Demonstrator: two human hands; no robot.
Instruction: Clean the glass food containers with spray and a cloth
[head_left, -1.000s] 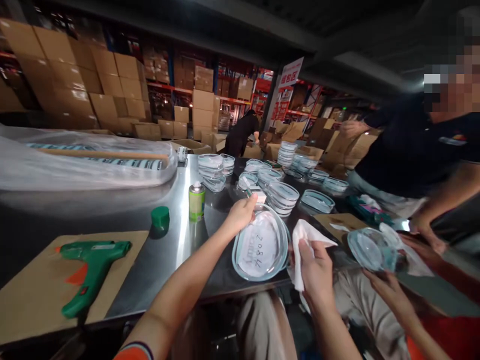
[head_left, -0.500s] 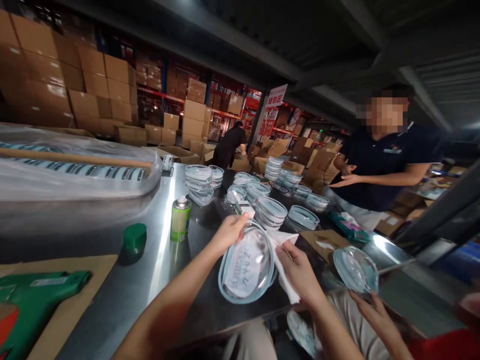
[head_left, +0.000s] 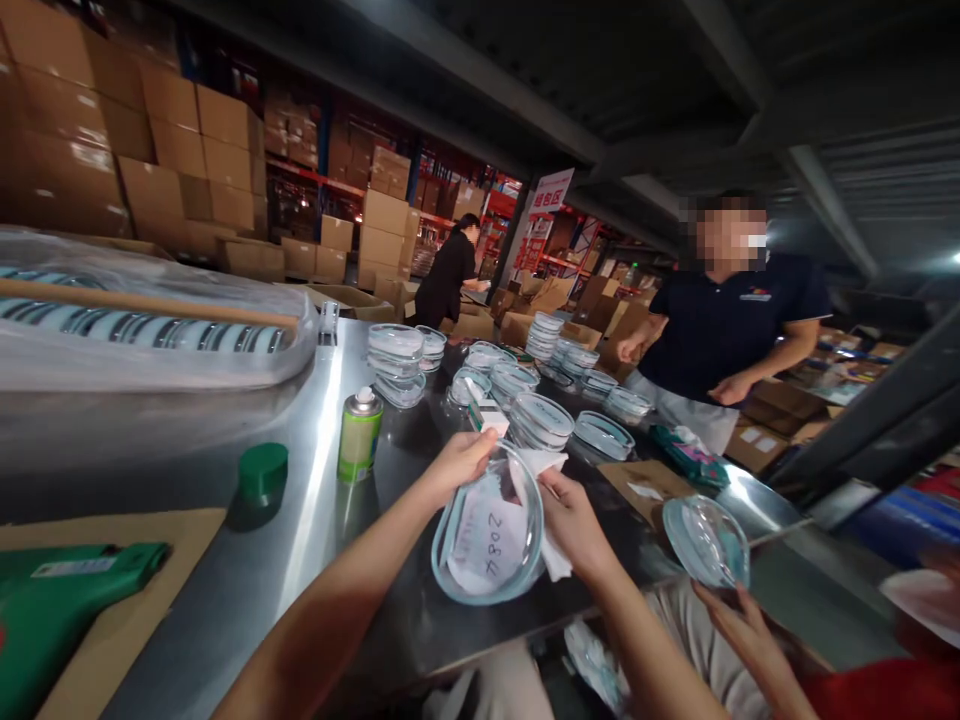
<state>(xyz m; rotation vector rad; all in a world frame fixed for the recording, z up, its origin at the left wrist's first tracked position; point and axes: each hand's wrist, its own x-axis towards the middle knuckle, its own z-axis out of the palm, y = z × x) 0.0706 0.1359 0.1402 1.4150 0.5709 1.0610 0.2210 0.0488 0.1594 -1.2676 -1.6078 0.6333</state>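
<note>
An oval clear lid with a pale blue rim (head_left: 491,530) is tilted up in front of me, a label marked "2084" showing on it. My left hand (head_left: 469,460) is closed on the lid's upper edge, thumb on top. Behind that hand's fingertips shows a small white and green box (head_left: 489,416); whether I touch it I cannot tell. With my right hand (head_left: 574,515) I pinch a white cloth (head_left: 555,560) against the lid's right rim. Stacks of similar lids (head_left: 540,420) stand just beyond.
Left on the metal table (head_left: 300,560) are a green spray can (head_left: 360,435), a green cap (head_left: 262,472), a green tool (head_left: 75,600) and plastic-wrapped lids (head_left: 150,330). A co-worker's hand (head_left: 739,620) holds another lid (head_left: 706,540) at right. A person (head_left: 727,330) stands across the table.
My right hand and the cloth have shifted slightly left and up along the lid's rim. The lid has turned a little. The standing person has lowered their hands and moved left in view.
</note>
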